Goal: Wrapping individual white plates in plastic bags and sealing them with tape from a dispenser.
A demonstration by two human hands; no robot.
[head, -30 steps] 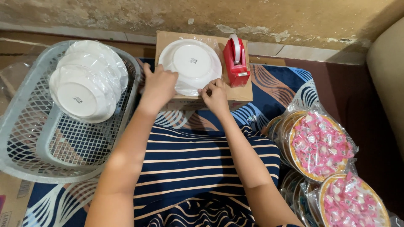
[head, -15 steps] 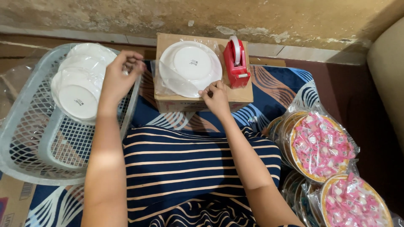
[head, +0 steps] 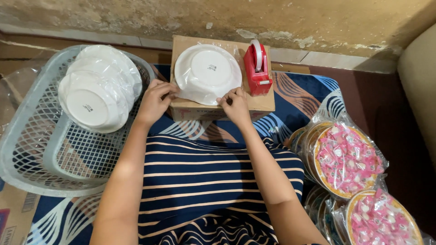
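Both hands, the left hand (head: pixel 156 100) and right hand (head: pixel 235 103), pinch the clear plastic wrap around an upturned white round plate (head: pixel 207 72) on a brown cardboard box (head: pixel 263 103), left of a red tape dispenser (head: pixel 257 68).

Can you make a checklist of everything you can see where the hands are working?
Surface: cardboard box on a patterned blue cloth.
Job's things: white plate upside down in clear plastic wrap, on the box.
Clutter: red tape dispenser; grey basket with wrapped plates; trays of pink sweets.
Hands: left hand and right hand pinch the wrap at the plate's near edge.
Cables: nothing seen.
Surroundings: rough wall, striped lap.
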